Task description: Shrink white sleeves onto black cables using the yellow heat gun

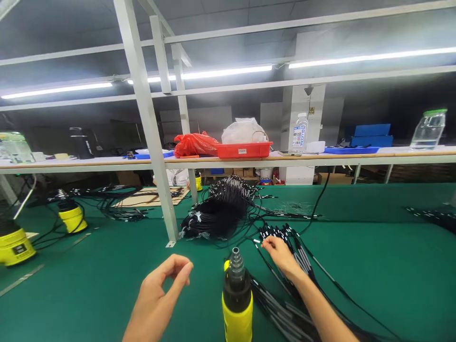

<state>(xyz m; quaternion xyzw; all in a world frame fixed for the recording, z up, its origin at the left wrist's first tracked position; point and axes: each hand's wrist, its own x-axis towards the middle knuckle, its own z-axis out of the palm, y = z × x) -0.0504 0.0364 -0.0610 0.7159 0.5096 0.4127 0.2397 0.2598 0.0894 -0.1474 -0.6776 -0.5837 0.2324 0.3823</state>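
My left hand (160, 289) is raised over the green mat, thumb and index finger pressed together at the tips; whatever they hold, if anything, is too small to name. At the near ends of a spread of black cables (302, 256), my right hand (280, 254) pinches at something I cannot make out, close to a small white piece (257, 241). Between the two hands stands a yellow and black heat tool (238, 299) with a stepped metal nozzle pointing up. More dark cables with grey sleeves (281, 311) lie right of it.
Behind the hands is a large heap of black cables (221, 204), beside a white metal post (149, 114). Other yellow tools (73, 218) stand at the left. A shelf (199, 164) above carries a red tray (244, 150), bottles and a red bag (195, 144).
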